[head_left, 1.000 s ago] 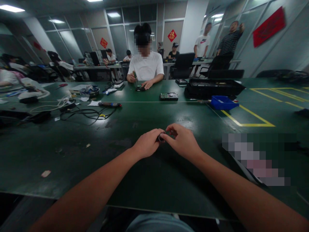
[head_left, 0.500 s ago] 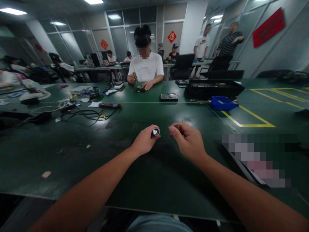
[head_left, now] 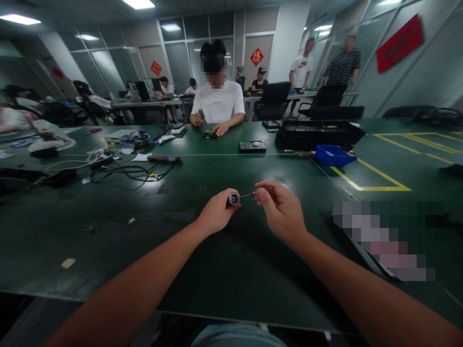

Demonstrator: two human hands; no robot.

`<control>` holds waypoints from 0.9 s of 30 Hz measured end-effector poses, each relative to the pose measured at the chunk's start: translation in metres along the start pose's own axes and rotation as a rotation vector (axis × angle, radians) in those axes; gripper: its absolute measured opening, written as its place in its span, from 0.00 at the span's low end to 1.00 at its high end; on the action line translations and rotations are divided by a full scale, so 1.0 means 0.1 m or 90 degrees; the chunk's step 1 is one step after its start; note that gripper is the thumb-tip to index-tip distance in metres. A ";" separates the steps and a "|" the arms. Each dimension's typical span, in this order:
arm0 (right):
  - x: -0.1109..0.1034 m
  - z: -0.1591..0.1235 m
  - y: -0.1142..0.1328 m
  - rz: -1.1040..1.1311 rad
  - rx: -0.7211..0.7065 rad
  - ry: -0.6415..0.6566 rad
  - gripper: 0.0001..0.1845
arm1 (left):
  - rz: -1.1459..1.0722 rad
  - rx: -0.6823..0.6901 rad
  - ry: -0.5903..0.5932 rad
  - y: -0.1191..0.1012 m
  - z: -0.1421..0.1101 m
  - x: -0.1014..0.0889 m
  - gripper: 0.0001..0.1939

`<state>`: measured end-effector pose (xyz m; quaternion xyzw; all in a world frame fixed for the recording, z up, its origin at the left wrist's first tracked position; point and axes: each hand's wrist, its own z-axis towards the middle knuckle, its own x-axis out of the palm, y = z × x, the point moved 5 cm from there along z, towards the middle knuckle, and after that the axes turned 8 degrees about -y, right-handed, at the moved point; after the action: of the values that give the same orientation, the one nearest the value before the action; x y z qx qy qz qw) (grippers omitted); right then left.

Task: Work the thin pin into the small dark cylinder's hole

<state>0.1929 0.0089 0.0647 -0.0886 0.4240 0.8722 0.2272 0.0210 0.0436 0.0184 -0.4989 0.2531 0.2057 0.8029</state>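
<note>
thin screwdriver (head_left: 252, 193) at a dark cylinder's (head_left: 234, 198) round end, frame centre
left hand (head_left: 215, 212) curled around the cylinder; right hand (head_left: 284, 207) pinching the screwdriver, shaft pointing left.

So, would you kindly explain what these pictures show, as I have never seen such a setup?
There is no machine: a single camera on a person's head looks forward and down at their work. Their bare left hand holds a dark cylinder, its round end showing. The bare right hand holds what looks like a screwdriver, its thin shaft pointing towards that end. On the green table lie a hard drive, a blue tray and a black case. A co-worker in white sits opposite.
</note>
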 end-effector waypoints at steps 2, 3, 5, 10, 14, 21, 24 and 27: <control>-0.01 0.01 0.02 -0.027 -0.020 -0.005 0.13 | 0.001 0.005 -0.001 0.00 0.00 0.00 0.08; -0.02 0.01 0.03 -0.042 -0.035 -0.010 0.12 | 0.001 0.009 -0.002 0.00 0.00 0.00 0.08; -0.04 0.02 0.07 -0.066 -0.070 -0.025 0.10 | 0.001 0.016 0.000 0.00 0.01 0.00 0.08; -0.06 0.03 0.12 -0.085 -0.111 -0.047 0.10 | 0.002 0.018 0.004 0.00 0.00 0.01 0.09; -0.07 0.02 0.14 -0.104 -0.105 -0.054 0.09 | 0.003 0.021 0.008 0.00 0.00 0.01 0.08; -0.02 -0.02 0.11 -0.101 -0.092 0.013 0.12 | -0.005 0.014 0.003 0.00 0.00 0.01 0.09; -0.02 -0.03 0.11 -0.068 -0.092 0.013 0.17 | -0.004 0.016 -0.001 -0.01 -0.01 0.00 0.09; -0.02 -0.03 0.14 -0.070 -0.107 0.025 0.17 | -0.002 0.021 -0.005 -0.01 0.00 0.00 0.09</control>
<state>0.1882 -0.0018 0.0730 -0.1477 0.3485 0.8889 0.2579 0.0215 0.0428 0.0188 -0.4852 0.2528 0.2020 0.8123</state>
